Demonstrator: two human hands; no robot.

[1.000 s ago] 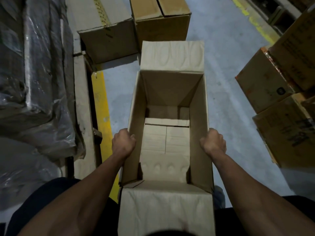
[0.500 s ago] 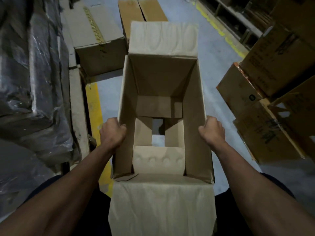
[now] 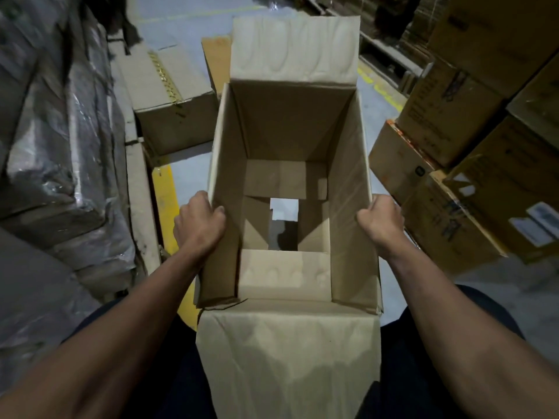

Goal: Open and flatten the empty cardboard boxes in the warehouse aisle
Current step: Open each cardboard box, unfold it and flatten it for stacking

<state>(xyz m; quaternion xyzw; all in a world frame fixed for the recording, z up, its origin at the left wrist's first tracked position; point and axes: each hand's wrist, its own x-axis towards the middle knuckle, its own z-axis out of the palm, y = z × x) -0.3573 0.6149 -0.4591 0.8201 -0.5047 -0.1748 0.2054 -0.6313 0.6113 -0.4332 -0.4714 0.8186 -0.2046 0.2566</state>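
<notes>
An empty brown cardboard box is held up in front of me, open at the top, with its far flap standing up and its near flap hanging toward me. My left hand grips the top edge of the left wall. On the right wall's top edge, my right hand curls around the cardboard. The bottom flaps have parted, and the floor shows through a gap in the middle.
Plastic-wrapped goods pile up on the left beside a yellow floor line. A taped closed box sits on the floor ahead left. Stacked printed cartons crowd the right. Grey floor runs ahead.
The box has been lifted higher and nearer to me. Its bottom flaps, closed a second ago, have swung apart and now leave a gap showing the floor.
</notes>
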